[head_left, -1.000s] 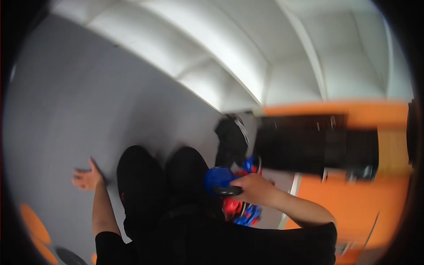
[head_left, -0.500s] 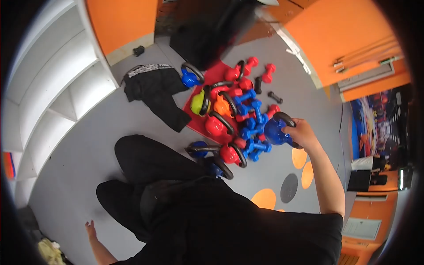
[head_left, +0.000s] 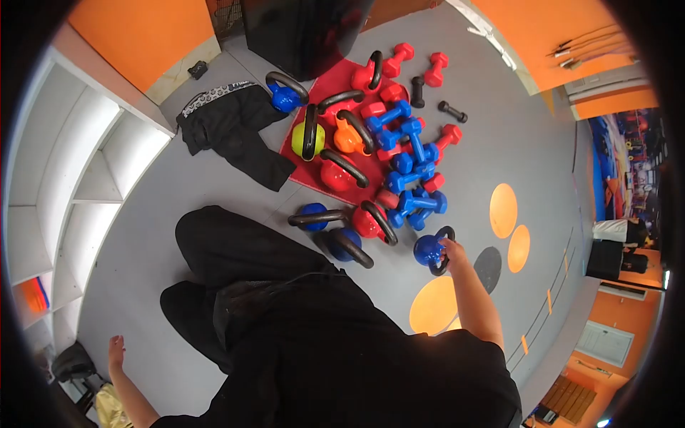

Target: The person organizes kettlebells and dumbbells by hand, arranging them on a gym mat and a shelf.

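Observation:
My right hand is closed on the black handle of a blue kettlebell, to the right of the pile of weights. Whether the kettlebell touches the floor I cannot tell. Far to the lower left, my left hand hangs over the floor, holding nothing, its fingers apart. Nearest to the held kettlebell are blue dumbbells and a red kettlebell with a black handle. Another blue kettlebell stands by my knee. Green and orange kettlebells rest on the red mat.
Black trousers lie on the floor left of the mat, beside a blue kettlebell. White shelves line the left side. A black box is at the top. Red and black dumbbells lie on the upper right.
My right hand has moved down and left with the blue kettlebell, now nearer the lower end of the pile. The view has shifted, and my left hand appears farther left.

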A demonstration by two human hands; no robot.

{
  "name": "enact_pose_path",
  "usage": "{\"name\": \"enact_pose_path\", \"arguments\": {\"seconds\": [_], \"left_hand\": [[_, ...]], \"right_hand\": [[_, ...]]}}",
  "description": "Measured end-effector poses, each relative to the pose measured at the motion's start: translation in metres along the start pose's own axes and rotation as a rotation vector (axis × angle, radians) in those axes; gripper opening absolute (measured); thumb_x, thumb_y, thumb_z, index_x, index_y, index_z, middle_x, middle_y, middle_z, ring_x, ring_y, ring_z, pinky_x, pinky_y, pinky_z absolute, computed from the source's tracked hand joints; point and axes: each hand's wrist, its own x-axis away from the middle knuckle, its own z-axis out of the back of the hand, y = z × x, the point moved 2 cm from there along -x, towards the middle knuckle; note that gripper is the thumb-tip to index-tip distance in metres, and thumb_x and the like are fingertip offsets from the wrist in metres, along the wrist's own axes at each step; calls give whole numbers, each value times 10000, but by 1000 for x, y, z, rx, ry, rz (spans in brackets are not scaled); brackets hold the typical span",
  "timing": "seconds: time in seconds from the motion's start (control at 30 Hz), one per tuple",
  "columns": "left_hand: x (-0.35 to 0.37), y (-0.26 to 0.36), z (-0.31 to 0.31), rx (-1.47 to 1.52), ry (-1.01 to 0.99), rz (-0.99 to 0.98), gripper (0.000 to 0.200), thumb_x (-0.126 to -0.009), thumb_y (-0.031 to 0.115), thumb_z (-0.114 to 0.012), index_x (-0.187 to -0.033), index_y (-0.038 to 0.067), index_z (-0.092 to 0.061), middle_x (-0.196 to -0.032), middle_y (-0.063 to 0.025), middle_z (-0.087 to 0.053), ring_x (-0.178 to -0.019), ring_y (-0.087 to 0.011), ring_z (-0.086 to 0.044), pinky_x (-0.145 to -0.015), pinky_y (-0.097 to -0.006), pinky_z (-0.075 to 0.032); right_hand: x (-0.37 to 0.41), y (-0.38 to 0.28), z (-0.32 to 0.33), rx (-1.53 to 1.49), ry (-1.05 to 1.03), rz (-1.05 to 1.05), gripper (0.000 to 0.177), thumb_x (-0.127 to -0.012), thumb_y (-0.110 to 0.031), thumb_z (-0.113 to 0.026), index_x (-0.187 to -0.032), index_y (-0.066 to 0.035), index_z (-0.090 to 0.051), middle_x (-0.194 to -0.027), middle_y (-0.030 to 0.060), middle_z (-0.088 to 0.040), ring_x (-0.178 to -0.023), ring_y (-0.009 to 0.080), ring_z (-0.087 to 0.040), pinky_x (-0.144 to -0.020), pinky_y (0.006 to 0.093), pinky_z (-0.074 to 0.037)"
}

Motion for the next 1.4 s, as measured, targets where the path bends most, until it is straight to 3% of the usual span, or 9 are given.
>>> {"name": "enact_pose_path", "arguments": {"seconds": [0.13, 0.43, 0.63, 0.7, 0.77, 0.83, 0.93, 1.1, 1.4], "left_hand": [[41, 97, -2, -147, -54, -221, 482, -998, 352, -614, -1332, 10, -555, -1120, -125, -657, -979, -200, -612, -836, -345, -514], [101, 228, -117, -140, -73, -604, 437, -964, 227, -686, -1336, 37, -558, -1199, -150, -639, -1081, -239, -631, -942, -367, -509], [119, 165, -184, -86, 108, -636, 488, -971, 269, -685, -1368, 32, -529, -1360, -199, -547, -1258, -357, -542, -1068, -435, -443], [110, 106, -220, 1, 331, -457, 563, -967, 312, -687, -1406, 21, -487, -1443, -247, -454, -1360, -421, -430, -1148, -472, -360], [91, 39, -266, -15, 460, -103, 735, -916, 399, -730, -1456, 13, -415, -1490, -272, -390, -1418, -438, -356, -1187, -473, -309], [107, 13, -290, 97, 256, 245, 888, -849, 484, -774, -1497, 40, -360, -1565, -278, -271, -1487, -442, -228, -1213, -496, -260], [125, -11, -318, 52, 111, 332, 964, -813, 493, -802, -1517, 56, -310, -1609, -260, -168, -1512, -451, -128, -1213, -546, -235], [136, -20, -335, 77, 147, 240, 942, -812, 433, -814, -1515, 82, -293, -1636, -258, -96, -1521, -478, -50, -1196, -626, -203], [83, -72, -315, 16, 305, 305, 1019, -882, 630, -666, -1613, 114, -177, -1685, -184, -91, -1548, -437, -52, -1211, -605, -173]], "right_hand": [[-30, 81, -4, -213, 273, -44, 189, -745, -208, -721, -798, -101, -574, -641, 21, -475, -503, 164, -451, -466, 331, -365], [-47, 76, -4, -58, 175, -134, 265, -803, -247, -716, -949, -63, -592, -692, 96, -561, -566, 235, -566, -517, 356, -465], [72, -5, -85, 856, 1343, 660, 678, -790, -240, -782, -1345, -47, -445, -1175, 178, -611, -1126, 371, -590, -959, 455, -459], [108, -33, -138, 809, 743, 1342, 686, -744, -199, -799, -1337, -75, -480, -1236, 157, -583, -1195, 373, -539, -999, 476, -418], [141, -56, -201, 835, -70, 1427, 684, -739, -217, -815, -1323, -66, -494, -1233, 157, -574, -1177, 379, -543, -980, 494, -423], [183, -58, -268, 926, -372, 1562, 681, -711, -254, -855, -1274, -60, -526, -1199, 167, -578, -1153, 369, -549, -967, 494, -430], [199, -32, -333, 1038, -417, 1699, 611, -785, -375, -808, -1242, -56, -559, -1115, 167, -635, -1086, 381, -597, -967, 488, -433], [190, -21, -387, 1616, -557, 1151, 568, -861, -576, -685, -1172, -101, -667, -967, 187, -724, -963, 393, -696, -849, 520, -523], [148, -17, -402, 1690, -504, 785, 353, -757, -326, -774, -1066, -161, -732, -999, 126, -740, -998, 316, -710, -869, 494, -531]]}}
